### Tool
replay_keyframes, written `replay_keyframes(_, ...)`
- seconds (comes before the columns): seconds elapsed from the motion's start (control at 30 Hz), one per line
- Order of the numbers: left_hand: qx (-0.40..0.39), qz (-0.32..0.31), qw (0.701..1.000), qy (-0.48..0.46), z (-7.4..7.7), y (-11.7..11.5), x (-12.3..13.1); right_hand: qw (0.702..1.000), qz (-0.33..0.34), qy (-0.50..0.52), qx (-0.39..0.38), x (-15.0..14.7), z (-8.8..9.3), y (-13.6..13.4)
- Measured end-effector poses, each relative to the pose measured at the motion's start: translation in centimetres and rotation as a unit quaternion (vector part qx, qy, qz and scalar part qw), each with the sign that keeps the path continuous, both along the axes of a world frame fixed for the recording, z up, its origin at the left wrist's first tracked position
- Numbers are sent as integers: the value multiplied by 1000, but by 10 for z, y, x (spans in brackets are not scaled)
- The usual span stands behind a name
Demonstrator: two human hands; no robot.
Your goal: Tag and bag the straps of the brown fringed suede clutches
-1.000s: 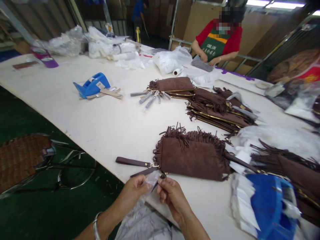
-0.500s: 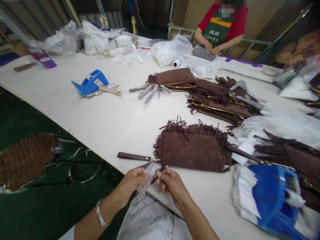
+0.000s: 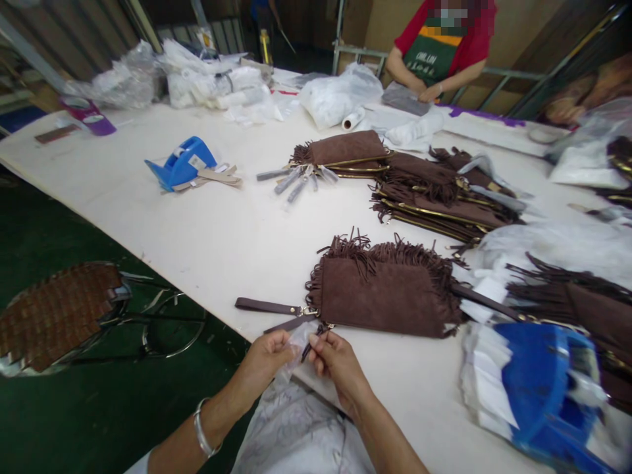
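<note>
A brown fringed suede pouch [image 3: 385, 296] lies flat at the table's near edge, its wrist strap [image 3: 266, 305] stretched out to the left. My left hand [image 3: 269, 355] is closed on a small clear plastic bag [image 3: 300, 337], below the strap. Beside it, my right hand [image 3: 336, 362] pinches a dark zip-pull tassel [image 3: 309, 349] that hangs from the pouch's lower left corner. The tassel's strands lie against the plastic bag; whether any are inside it I cannot tell.
Stacked brown pouches [image 3: 439, 197] lie further back. One blue tape dispenser [image 3: 543, 388] stands at the right, another blue tape dispenser [image 3: 185, 161] at far left. Plastic bags [image 3: 340, 95] pile up at the back, where a co-worker [image 3: 439, 59] stands. A stool [image 3: 64, 316] is at left.
Both hands keep their grips, with only a slight shift at the fingers. The whole view has moved slightly. Across the table, the co-worker's hands have shifted a little.
</note>
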State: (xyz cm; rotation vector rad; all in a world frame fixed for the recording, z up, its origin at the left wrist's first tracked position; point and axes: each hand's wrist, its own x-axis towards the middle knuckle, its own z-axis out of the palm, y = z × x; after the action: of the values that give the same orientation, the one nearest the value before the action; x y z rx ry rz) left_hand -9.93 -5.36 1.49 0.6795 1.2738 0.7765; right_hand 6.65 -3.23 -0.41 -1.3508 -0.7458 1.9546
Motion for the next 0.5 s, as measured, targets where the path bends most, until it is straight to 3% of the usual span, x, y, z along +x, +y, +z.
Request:
replay_keyframes(0.17, 30, 8, 1000, 1, -6, -11, -12, 999, -1, 47, -10, 9, 3, 0)
replay_keyframes(0.3, 70, -22, 994, 84, -3, -22, -24, 996, -15, 87, -29, 8, 4, -1)
replay_keyframes(0.5, 162, -128, 932, 300, 21, -27, -29, 990, -71, 105, -54, -4, 6, -2)
